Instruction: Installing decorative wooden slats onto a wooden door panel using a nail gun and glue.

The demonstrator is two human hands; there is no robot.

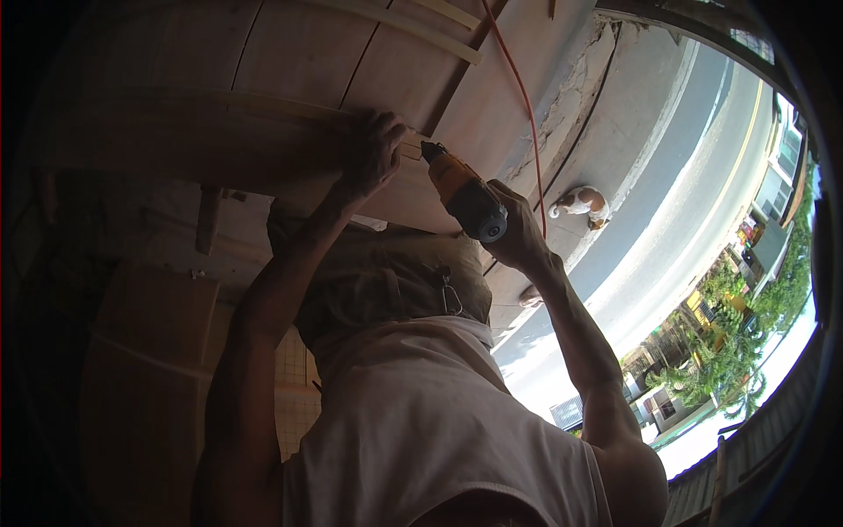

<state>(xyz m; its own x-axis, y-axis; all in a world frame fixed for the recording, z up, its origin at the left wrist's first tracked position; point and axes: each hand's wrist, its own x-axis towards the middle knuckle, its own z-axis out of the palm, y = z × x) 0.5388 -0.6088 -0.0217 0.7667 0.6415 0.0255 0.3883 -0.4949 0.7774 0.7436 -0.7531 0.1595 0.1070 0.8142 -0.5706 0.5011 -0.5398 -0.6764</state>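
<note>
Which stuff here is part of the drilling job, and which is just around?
In use:
- orange drill, held in the right hand
- wooden strip, steadied by the left hand
- board ceiling it sits against
- orange cable

Just around:
- dog on the pavement below
- road
- buildings and trees

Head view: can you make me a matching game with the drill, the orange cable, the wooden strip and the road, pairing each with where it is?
Things:
1. drill
2. orange cable
3. wooden strip
4. road

Places:
A. at the left hand, against the wooden panel
B. far off at the right, in sunlight
C. gripped in the right hand
D. running down past the panel's edge

Pairs: 1-C, 2-D, 3-A, 4-B
</note>
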